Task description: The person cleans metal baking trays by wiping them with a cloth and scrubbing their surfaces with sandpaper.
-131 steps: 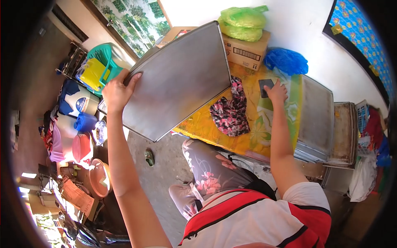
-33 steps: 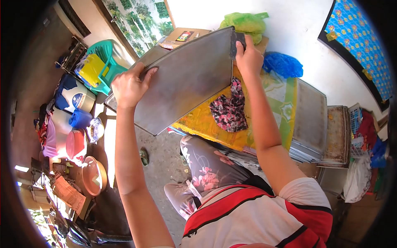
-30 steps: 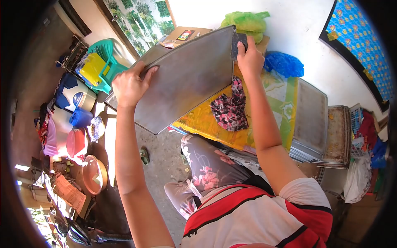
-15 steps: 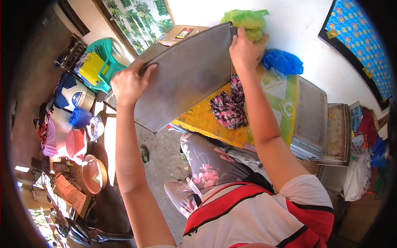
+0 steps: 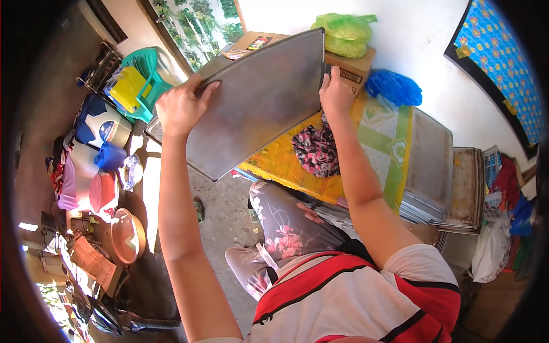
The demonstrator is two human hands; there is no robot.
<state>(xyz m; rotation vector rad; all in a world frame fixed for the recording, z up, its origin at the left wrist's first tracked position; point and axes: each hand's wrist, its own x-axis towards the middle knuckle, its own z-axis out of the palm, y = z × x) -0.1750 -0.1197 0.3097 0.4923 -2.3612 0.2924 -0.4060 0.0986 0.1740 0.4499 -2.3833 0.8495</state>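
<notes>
A large grey metal baking tray is held up tilted in front of me. My left hand grips its left edge, thumb lying on the flat face and the other fingers hidden behind. My right hand is closed at the right edge, below the upper corner. Something small and dark shows by its fingertips, too unclear to name. Beneath the tray, a crumpled black-and-pink floral cloth lies on the yellow-covered table.
Stacked trays stand on the table's right, with browner trays beyond. A blue plastic bag and a cardboard box bearing a green bag sit at the back. On the left are a green chair and a brown basin.
My right hand has slid down the tray's right edge, away from the upper corner. The left hand keeps its grip, and the tray stays at nearly the same tilt.
</notes>
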